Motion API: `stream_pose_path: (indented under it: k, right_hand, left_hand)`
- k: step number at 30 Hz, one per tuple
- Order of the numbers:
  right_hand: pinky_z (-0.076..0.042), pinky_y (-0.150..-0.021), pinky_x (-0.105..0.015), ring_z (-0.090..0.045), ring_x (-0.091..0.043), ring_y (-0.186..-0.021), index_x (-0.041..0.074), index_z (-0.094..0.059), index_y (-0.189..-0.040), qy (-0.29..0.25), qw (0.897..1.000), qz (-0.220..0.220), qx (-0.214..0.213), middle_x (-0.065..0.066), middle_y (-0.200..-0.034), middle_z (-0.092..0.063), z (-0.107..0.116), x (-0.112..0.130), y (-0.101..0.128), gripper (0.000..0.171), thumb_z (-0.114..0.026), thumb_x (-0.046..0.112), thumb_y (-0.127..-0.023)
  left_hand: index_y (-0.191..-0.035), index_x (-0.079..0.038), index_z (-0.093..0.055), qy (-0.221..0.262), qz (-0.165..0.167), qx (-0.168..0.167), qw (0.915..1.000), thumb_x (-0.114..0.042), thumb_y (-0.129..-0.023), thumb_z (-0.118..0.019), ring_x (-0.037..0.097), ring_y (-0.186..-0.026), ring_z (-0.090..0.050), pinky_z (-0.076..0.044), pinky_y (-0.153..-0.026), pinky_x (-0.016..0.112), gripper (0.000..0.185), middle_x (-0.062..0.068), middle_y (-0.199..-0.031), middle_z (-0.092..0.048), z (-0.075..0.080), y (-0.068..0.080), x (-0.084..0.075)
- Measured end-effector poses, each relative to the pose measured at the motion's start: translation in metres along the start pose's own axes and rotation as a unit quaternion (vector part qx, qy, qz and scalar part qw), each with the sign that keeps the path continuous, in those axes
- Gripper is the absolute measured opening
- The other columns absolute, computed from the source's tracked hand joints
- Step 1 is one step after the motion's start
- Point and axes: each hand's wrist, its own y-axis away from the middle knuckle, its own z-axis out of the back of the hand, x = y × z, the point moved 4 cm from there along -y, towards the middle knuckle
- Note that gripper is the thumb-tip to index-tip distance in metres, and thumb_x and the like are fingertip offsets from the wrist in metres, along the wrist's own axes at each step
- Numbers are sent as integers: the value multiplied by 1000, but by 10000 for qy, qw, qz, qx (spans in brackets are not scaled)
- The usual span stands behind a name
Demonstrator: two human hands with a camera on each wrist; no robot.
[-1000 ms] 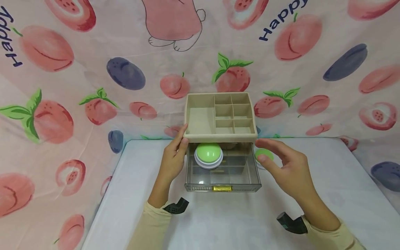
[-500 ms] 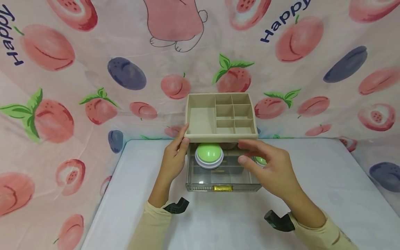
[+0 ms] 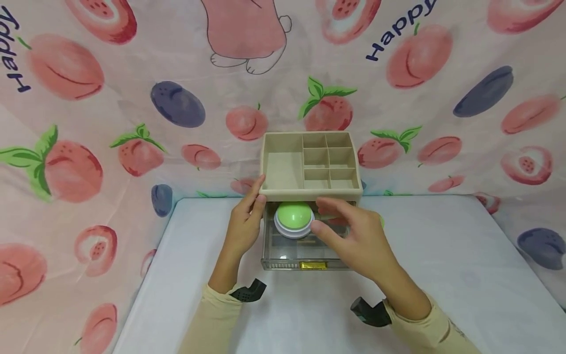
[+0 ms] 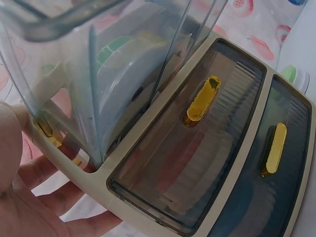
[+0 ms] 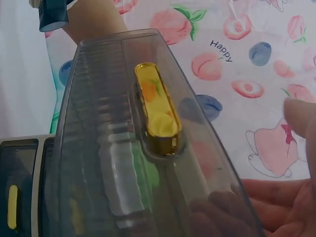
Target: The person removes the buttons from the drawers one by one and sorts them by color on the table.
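Note:
A beige drawer organizer (image 3: 283,169) stands on the table, its clear grey top drawer (image 3: 283,253) pulled out. My left hand (image 3: 244,223) grips the organizer's left edge, thumb at the front; its fingers (image 4: 94,224) lie along the side in the left wrist view. In the drawer sits a round button-like thing (image 3: 294,216) with a green dome and white base. Over the drawer's right part hovers my right hand (image 3: 360,238), thumb and fingers spread apart, thumb tip beside that dome's right edge. Whether they touch is unclear. Empty compartments top the organizer.
Behind my right hand, a second green-domed thing (image 3: 382,222) is mostly hidden; the left wrist view shows it on the table (image 4: 296,76). Below the pulled-out drawer are closed drawers (image 4: 187,138) with gold handles. A fruit-print cloth (image 3: 177,103) hangs behind.
My right hand has moved left, from beside the organizer's right side to over the drawer and up to the green-domed thing. The left hand and the organizer have stayed in place.

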Motion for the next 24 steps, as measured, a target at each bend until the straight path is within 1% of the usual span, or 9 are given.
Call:
stream_pose_path:
  k: [3, 8, 12, 13, 14, 17, 19, 22, 24]
  right_hand:
    - [-61, -83, -40, -74, -21, -103, 8, -67, -132, 71, 9991, -327, 248, -8, -122, -74, -5, -3, -1, 50, -78, 36, -92]
    - [-60, -81, -42, -74, -19, -94, 11, -65, -137, 691, 9924, -708, 731, -8, -125, -72, -12, -2, -5, 61, -72, 53, -92]
    - [-52, -66, -36, -60, -14, -68, 9, -63, -139, 1122, 9836, -745, 1198, -5, -87, -72, -19, 0, -12, 68, -68, 59, -93]
    - [-51, -65, -35, -58, -13, -67, 8, -63, -139, 1201, 9818, -726, 1278, -4, -83, -71, -21, 1, -14, 69, -68, 59, -93]
    - [-52, -66, -35, -59, -13, -67, 7, -63, -139, 1254, 9805, -710, 1338, -3, -83, -70, -24, 1, -15, 71, -68, 60, -92]
    - [-54, -72, -37, -63, -13, -74, 6, -60, -141, 1339, 9773, -726, 1475, -4, -88, -72, -29, 1, -19, 74, -68, 61, -91]
    - [-55, -78, -38, -65, -14, -81, 6, -58, -143, 1357, 9764, -745, 1508, -5, -96, -74, -32, 0, -21, 77, -69, 61, -91]
    - [-55, -79, -39, -66, -16, -83, 6, -54, -146, 1308, 9746, -828, 1620, -6, -96, -73, -36, -3, -23, 79, -69, 61, -91]
    - [-56, -83, -40, -69, -18, -91, 7, -54, -147, 1281, 9746, -865, 1621, -8, -104, -74, -38, -4, -24, 79, -70, 61, -90]
  left_hand:
    - [-155, -38, -44, 19, 7, -6, 10000, -27, -109, -50, 21, -77, -54, -45, -70, 29, 47, 9, -88, -55, -1, 0, 0]
    - [-155, -38, -43, 87, 22, 18, 10000, -24, -109, -50, 21, -99, -61, -51, -85, 37, 48, 13, -115, -64, -1, 1, 0]
    - [-155, -36, -43, 102, -10, 43, 9999, -23, -109, -50, 22, -100, -60, -50, -87, 40, 49, 14, -111, -63, -1, 0, -1]
    - [-156, -35, -44, 90, -38, 32, 9999, -23, -109, -50, 21, -102, -60, -50, -89, 40, 48, 14, -114, -64, -1, 0, 0]
    - [-156, -34, -44, 102, -57, 30, 9999, -23, -109, -50, 23, -98, -59, -49, -86, 40, 48, 15, -107, -62, 0, -1, 0]
    - [-156, -35, -43, 78, -79, 31, 9999, -23, -109, -49, 19, -110, -60, -50, -94, 40, 48, 13, -125, -64, 0, 0, 0]
    - [-156, -36, -43, 89, -78, 34, 9999, -24, -109, -49, 19, -111, -60, -50, -94, 40, 48, 13, -125, -64, 0, 0, 0]
    - [-155, -39, -42, 87, -32, 61, 9999, -26, -110, -49, 20, -105, -61, -50, -89, 39, 48, 13, -114, -65, -1, 1, 1]
    - [-155, -39, -43, 92, -23, 62, 9999, -27, -110, -49, 22, -99, -59, -49, -85, 39, 48, 13, -108, -63, -1, 1, 1]
